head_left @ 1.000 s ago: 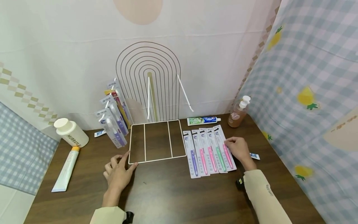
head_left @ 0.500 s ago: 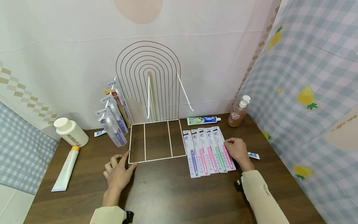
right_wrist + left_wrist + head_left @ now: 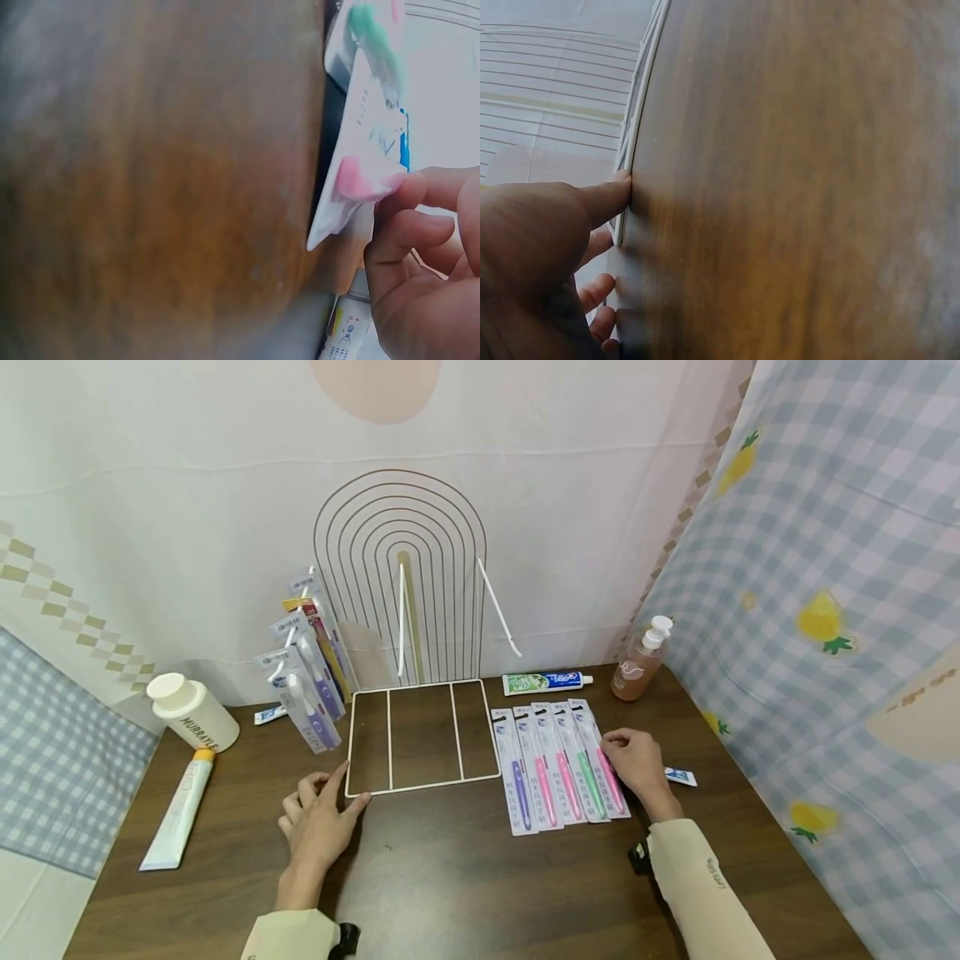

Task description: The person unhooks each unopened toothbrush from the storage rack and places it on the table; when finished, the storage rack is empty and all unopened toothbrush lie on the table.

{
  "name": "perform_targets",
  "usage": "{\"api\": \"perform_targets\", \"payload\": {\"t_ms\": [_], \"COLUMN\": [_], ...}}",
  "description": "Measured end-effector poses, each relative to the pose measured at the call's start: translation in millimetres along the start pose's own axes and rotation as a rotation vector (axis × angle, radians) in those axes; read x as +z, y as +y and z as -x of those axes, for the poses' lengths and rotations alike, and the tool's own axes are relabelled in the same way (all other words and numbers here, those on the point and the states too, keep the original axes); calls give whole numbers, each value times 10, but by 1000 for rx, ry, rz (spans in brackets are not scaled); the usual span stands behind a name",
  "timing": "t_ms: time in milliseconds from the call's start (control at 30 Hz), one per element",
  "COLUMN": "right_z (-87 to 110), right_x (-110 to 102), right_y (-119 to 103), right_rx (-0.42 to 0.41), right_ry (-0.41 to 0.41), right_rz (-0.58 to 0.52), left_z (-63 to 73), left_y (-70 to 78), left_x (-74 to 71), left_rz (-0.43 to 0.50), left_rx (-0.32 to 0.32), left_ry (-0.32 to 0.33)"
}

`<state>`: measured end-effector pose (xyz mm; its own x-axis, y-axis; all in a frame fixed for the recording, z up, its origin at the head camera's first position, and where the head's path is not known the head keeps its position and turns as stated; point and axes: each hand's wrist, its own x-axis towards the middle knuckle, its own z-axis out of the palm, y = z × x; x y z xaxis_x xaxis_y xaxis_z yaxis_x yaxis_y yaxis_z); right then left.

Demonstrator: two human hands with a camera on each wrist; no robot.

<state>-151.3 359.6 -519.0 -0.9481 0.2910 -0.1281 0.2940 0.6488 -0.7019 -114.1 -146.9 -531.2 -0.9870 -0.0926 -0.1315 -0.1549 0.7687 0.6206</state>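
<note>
A white wire rack point(image 3: 423, 788) with long hooks stands on the table. At its front left corner, the thumb and forefinger of my left hand point(image 3: 318, 827) touch the wire, with the other fingers loosely bent. To the right of the rack, several packaged toothbrushes lie in an overlapping row. My right hand point(image 3: 637, 764) pinches the edge of the rightmost packaged toothbrush point(image 3: 613, 789), which has a pink handle. In the right wrist view that toothbrush packet point(image 3: 352, 127) meets the fingertips. Several toothbrush packs point(image 3: 311, 718) hang from the rack's left hook.
A green and blue toothpaste tube point(image 3: 543, 682) lies behind the row. A pump bottle point(image 3: 637, 668) stands at the back right, with a small sachet point(image 3: 680, 776) near the right wrist. On the left are a cream bottle point(image 3: 197, 718) and a white tube point(image 3: 178, 818).
The rightmost packaged toothbrush has shifted slightly left, closer to the green one, with my right hand at its edge. My left hand has stayed at the rack's corner.
</note>
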Motion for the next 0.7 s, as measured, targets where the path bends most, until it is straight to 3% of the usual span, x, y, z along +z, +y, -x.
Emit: {"api": "perform_targets", "payload": {"t_ms": [300,433,600,700], "right_z": [49,125,268,306], "right_x": [23,157,513,766], "right_y": [-101,-296,-717,-905], "right_rx": [-33,-139,-359,-441], "right_ry": [30,50,-82,-180], "right_rz": [21,41,148,206], "left_z": [26,4,-12,-12], "left_y": [12,20,10,-14], "left_x": [7,14,17,18], "left_rz": [1,-1,2,7], "left_rx": [31,39,38,34], "left_ry": [30,34,39,35]}}
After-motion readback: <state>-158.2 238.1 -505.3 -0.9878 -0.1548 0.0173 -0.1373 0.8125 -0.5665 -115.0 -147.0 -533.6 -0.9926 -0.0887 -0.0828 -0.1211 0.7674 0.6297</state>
